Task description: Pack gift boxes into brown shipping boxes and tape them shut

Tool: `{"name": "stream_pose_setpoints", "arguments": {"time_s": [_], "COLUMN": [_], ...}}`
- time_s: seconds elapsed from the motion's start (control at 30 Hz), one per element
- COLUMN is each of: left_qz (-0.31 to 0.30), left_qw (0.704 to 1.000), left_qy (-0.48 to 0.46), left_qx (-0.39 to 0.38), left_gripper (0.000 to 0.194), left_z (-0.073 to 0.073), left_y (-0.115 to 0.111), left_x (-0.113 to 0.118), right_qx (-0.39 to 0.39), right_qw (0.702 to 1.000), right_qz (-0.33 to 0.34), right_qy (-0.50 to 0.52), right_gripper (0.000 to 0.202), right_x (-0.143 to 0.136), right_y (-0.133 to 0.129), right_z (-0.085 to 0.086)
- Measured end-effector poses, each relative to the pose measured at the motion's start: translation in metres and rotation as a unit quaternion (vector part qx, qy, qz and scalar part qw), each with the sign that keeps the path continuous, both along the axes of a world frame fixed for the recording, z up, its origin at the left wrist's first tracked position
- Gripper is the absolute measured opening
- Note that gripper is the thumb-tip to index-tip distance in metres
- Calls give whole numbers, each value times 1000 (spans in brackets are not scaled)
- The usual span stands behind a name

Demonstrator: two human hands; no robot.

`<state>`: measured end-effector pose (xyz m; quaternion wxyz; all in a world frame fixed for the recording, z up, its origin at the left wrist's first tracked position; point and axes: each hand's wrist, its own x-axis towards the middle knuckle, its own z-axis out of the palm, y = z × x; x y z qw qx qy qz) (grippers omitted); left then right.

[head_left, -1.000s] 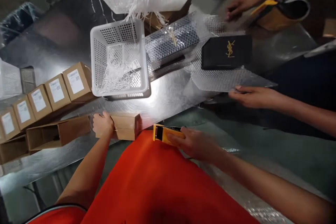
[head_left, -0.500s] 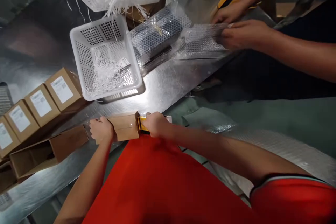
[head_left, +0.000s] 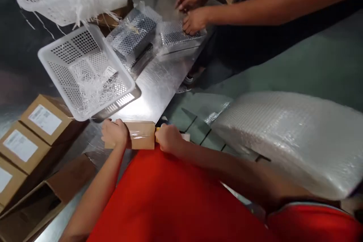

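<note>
A small brown cardboard box (head_left: 141, 136) lies across the front of my body at the table's edge, with a shiny strip of clear tape on its face. My left hand (head_left: 115, 133) grips the box's left end, fingers curled over it. At the other end, my right hand (head_left: 170, 138) is closed around a yellow tape dispenser (head_left: 157, 134), which touches the box's right edge. Most of the dispenser is hidden by my fingers.
White baskets (head_left: 129, 83) with shredded filler stand at the upper left. Labelled boxes (head_left: 45, 119) and an open box (head_left: 70, 177) are at the left. Another person's hands (head_left: 195, 19) press a bubble-wrapped package (head_left: 176, 39). A bubble-wrap roll (head_left: 286, 136) lies right.
The view has swung to the right. Clear tape now shows across the box face. The other person's hands have come down onto the wrapped package.
</note>
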<state>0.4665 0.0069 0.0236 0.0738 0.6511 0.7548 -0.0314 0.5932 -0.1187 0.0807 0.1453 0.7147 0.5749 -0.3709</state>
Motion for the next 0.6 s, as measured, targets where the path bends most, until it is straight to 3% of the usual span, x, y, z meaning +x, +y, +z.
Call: {"name": "stream_pose_setpoints", "arguments": {"time_s": [0.13,0.2,0.3,0.37,0.43,0.5,0.53,0.6], "left_qz": [-48,-70,-90,-193,-382,-546,-592,-627], "left_qw": [999,997,993,975,920,836,804,775], "left_qy": [-19,-32,-54,-65,-66,-55,-48,-35], "left_qx": [6,12,58,85,62,3,-26,-65], "left_gripper": [39,40,48,61,76,77,75,71], "left_z": [2,4,8,11,15,15,14,11], "left_y": [-1,-2,-8,-18,-31,-44,-49,-53], "left_x": [-5,-5,-8,-15,-24,-31,-32,-32], "right_qx": [-24,-44,-61,-40,19,82,107,146], "right_qw": [995,985,967,956,936,911,901,887], "right_qz": [-89,-146,-218,-255,-317,-378,-400,-424], "right_qy": [-47,-83,-120,-141,-153,-143,-130,-106], "right_gripper": [21,19,24,40,49,52,53,54], "right_x": [10,26,41,41,30,11,1,-19], "right_y": [-5,-34,-99,-137,-160,-166,-163,-154], "right_z": [-26,-34,-35,-34,-37,-45,-49,-56]}}
